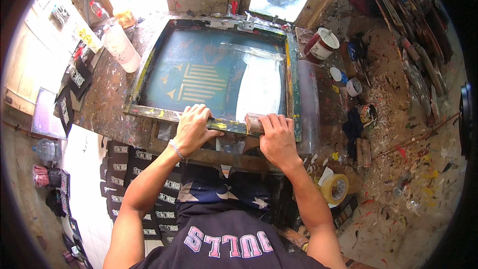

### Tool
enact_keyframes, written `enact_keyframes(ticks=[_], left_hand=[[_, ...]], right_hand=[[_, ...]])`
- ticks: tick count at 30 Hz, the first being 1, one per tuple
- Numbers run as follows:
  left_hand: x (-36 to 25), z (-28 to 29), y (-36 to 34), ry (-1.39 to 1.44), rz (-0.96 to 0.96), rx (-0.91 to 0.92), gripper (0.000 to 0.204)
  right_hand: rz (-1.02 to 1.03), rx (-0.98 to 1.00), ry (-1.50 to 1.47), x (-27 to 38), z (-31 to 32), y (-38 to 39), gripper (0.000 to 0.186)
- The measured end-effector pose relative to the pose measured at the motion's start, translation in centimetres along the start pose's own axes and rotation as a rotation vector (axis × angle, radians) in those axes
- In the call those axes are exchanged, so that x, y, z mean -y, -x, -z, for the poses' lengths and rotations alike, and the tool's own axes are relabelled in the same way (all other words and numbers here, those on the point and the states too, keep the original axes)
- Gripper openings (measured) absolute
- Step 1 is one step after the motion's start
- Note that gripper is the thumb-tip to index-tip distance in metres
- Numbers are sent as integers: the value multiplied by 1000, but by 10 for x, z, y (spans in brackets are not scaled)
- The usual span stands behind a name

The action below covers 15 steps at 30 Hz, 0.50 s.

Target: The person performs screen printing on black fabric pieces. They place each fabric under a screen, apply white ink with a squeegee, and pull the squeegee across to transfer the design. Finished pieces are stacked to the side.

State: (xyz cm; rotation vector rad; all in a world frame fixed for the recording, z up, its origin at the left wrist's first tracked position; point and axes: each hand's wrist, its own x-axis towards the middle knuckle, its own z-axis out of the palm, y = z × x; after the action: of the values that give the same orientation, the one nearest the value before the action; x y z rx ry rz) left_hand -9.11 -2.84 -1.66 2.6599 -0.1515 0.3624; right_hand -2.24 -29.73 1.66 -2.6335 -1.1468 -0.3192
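A screen-printing frame (130,94) with a teal mesh lies on the worktable, showing cut-out stripes and small shapes on its left half. A band of white ink (259,82) covers much of the right half. My left hand (191,127) grips the frame's front rail, fingers curled over it and thumb to the right. My right hand (276,137) is closed on a wooden squeegee (253,123) at the front of the white ink, by the front rail.
A pink-white bottle (121,49) stands left of the frame. A paint tub (321,46) and small containers (353,87) sit to the right, with a tape roll (334,188) lower down. Wooden frames (418,50) lean at the right; dark printed pieces (119,169) lie lower left.
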Motion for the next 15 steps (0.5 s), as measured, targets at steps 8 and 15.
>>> enact_keyframes(ticks=[8, 15], left_hand=[[1, -2, 0, -3, 4, 0, 53], [2, -3, 0, 13, 9, 2, 53]], right_hand=[[-8, 10, -9, 1, 0, 0, 40], [-6, 10, -4, 0, 0, 1, 40]])
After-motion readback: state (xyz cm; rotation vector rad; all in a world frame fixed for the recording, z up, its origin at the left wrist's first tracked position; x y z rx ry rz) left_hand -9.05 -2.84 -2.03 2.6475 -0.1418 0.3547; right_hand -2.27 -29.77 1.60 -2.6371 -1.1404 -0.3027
